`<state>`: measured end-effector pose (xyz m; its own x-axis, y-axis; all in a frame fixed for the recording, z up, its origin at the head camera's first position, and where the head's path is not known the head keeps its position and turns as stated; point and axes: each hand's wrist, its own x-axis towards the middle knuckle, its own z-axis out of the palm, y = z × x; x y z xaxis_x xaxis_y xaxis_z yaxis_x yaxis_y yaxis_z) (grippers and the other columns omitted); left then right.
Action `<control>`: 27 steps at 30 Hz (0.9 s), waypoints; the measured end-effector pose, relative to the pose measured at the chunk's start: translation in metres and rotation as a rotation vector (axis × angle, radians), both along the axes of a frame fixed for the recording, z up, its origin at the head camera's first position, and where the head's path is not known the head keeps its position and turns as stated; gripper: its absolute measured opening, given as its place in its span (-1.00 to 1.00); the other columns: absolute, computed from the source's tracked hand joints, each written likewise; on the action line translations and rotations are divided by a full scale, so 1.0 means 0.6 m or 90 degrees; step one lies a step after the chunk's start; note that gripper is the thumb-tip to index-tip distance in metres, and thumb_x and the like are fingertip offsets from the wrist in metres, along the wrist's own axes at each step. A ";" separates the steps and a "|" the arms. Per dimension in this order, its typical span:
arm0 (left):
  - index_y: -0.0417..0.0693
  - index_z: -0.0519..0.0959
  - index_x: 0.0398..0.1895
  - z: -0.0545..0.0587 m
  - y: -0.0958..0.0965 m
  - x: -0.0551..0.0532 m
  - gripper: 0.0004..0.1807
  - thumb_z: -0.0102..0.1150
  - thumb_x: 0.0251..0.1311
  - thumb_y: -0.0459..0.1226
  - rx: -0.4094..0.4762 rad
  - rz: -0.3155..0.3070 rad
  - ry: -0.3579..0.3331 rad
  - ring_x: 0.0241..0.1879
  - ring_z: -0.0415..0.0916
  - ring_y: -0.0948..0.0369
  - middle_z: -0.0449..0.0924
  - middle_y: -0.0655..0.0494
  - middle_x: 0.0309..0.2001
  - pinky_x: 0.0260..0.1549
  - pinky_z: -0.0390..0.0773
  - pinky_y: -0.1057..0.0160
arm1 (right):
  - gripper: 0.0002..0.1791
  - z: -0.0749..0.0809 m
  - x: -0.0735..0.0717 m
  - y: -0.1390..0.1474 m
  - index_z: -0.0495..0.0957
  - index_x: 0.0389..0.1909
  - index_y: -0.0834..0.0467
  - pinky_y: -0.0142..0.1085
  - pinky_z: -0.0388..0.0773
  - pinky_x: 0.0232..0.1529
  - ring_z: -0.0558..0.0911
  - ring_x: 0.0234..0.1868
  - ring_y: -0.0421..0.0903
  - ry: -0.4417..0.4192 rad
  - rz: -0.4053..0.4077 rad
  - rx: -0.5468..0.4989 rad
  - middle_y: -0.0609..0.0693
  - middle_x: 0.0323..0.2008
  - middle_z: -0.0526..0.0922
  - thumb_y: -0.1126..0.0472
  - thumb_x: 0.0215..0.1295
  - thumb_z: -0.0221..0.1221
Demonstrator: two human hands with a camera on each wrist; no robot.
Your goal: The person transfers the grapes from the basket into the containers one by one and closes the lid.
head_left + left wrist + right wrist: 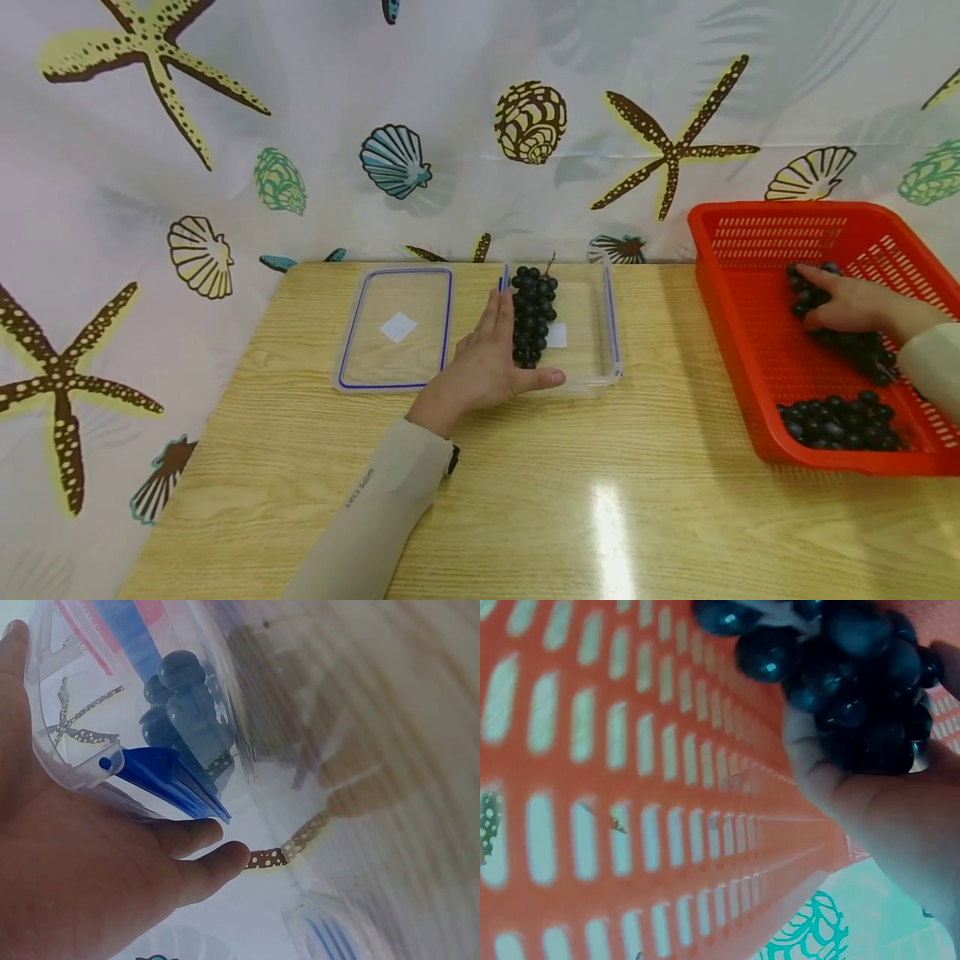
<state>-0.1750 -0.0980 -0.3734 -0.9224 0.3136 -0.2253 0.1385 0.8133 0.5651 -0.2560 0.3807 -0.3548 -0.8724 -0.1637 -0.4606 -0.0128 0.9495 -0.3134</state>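
Over at the right, my right hand (855, 304) grips a bunch of dark grapes (808, 296) inside a red plastic basket (738, 358). In the right wrist view, fingers and thumb curl round those grapes (855, 697), close to the slotted basket wall. My left hand (480, 367) rests against the left side of a clear plastic container (613, 325), fingers straight and thumb stretched along its front edge. Inside that container, along its left side, lies another bunch of grapes (534, 317) with its stem pointing to the back. Part of the container's left wall is hidden by my left hand.
A clear lid (405, 287) with a blue seal lies flat left of the container. More grapes (840, 421) sit at the basket's front. A curtain (450, 83) printed with shells and starfish hangs behind the wooden table (525, 517).
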 end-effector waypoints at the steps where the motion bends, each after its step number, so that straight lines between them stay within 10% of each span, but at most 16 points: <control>1: -0.05 -0.48 0.61 0.000 0.000 0.000 0.42 0.30 0.09 0.36 0.000 0.001 -0.001 0.57 -0.37 -0.03 -0.64 0.02 0.60 0.43 -0.19 -0.22 | 0.03 0.000 0.000 0.000 -0.27 0.55 0.34 0.40 0.25 0.13 0.35 0.06 0.51 -0.005 0.000 -0.001 0.73 0.31 0.00 0.15 0.29 0.19; 22: -0.02 -0.50 0.61 -0.001 -0.003 -0.003 0.43 0.27 0.07 0.39 -0.005 0.000 -0.002 0.55 -0.22 -0.16 -0.67 0.05 0.59 0.43 -0.15 -0.23 | -0.16 -0.018 -0.002 -0.017 0.01 0.47 0.42 0.48 0.21 0.12 0.16 0.19 0.72 0.035 0.058 0.067 0.80 0.26 -0.10 0.10 0.34 0.15; 27: -0.01 -0.51 0.61 -0.002 -0.002 -0.003 0.43 0.29 0.08 0.37 -0.004 0.006 -0.006 0.54 -0.21 -0.18 -0.67 0.05 0.59 0.42 -0.14 -0.23 | -0.24 -0.018 0.000 -0.019 0.01 0.33 0.43 0.29 0.44 -0.07 0.46 -0.11 0.50 0.034 0.064 0.082 0.67 -0.01 0.32 0.11 0.33 0.15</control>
<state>-0.1766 -0.0992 -0.3749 -0.9232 0.3030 -0.2365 0.1251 0.8186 0.5606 -0.2559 0.3694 -0.3654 -0.8784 -0.1943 -0.4366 -0.1237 0.9749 -0.1849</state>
